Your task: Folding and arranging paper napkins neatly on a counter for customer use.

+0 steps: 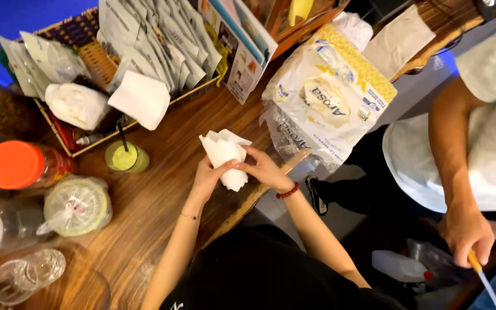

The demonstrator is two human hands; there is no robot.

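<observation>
Both my hands hold a folded stack of white paper napkins [223, 154] above the edge of the wooden counter [162, 195]. My left hand [209, 177] grips the stack from below, thumb on its front. My right hand [264, 168], with a red bead bracelet on the wrist, pinches the stack's right side. A large plastic pack of white napkins with yellow print [322, 97] lies just right of my hands, partly over the counter's edge.
A wicker basket [90, 57] of sachets and folded napkins stands at the back. A yellow-lidded cup with a straw [124, 156], an orange-lidded jar [21, 166], a wrapped cup [77, 205] and a glass [27, 275] sit left. Another person's hand [466, 229] holds a stick at right.
</observation>
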